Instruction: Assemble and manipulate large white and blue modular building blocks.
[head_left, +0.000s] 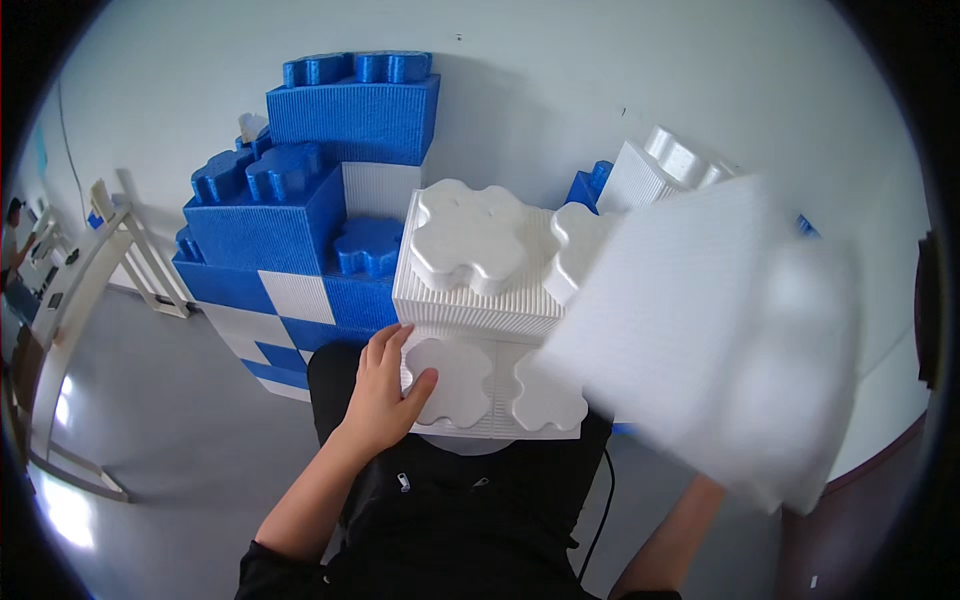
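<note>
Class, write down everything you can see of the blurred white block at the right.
The block is white, with a broad, finely ribbed face and smooth, rounded bulges, apparently studs, along its right side. It looks like foam or plastic; blur hides finer detail. It is tilted, in front of another white block. The right forearm reaches its lower edge; the right hand is hidden behind it.

text: none readable | labels: none readable | brands: none | numbers: none | signs: none
</note>
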